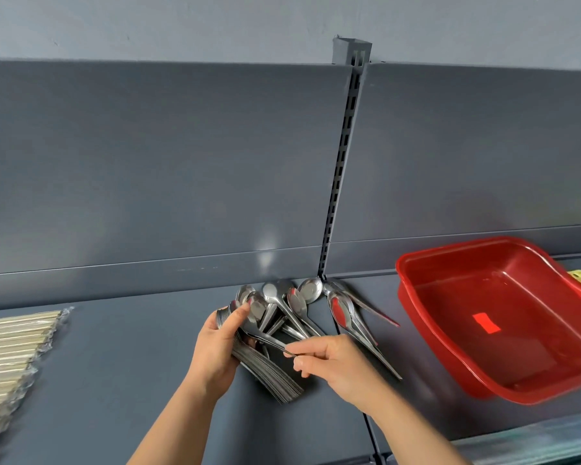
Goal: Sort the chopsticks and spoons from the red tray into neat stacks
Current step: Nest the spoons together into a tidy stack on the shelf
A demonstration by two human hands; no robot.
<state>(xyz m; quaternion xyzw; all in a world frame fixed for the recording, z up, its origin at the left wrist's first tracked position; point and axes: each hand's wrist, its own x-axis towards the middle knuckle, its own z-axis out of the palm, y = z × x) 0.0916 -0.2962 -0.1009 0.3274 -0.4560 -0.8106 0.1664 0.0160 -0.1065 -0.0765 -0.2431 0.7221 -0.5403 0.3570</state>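
— Where were the spoons at that moment?
— Most of them were in the lower middle of the frame. The left grip (215, 347) was closed around a stack of spoons (269, 374). The bowls were up by the thumb and the handles pointed down and to the right, over the grey shelf (131, 347).
— And the other one?
— The right grip (336, 360) pinched the handle end of a single spoon (265, 338) between thumb and fingers. Its bowl was at the top of the stack, just beside the left thumb.
— Were any spoons loose?
— Yes, several loose spoons (311, 290) lay behind both hands, with their bowls near the back panel and the slotted post (342, 162).
— And the chopsticks, the tray?
— The wrapped chopsticks (10, 344) lay in a row at the left edge, well apart from the hands. The red tray (517, 297) stood on the shelf at the right, near the loose spoons
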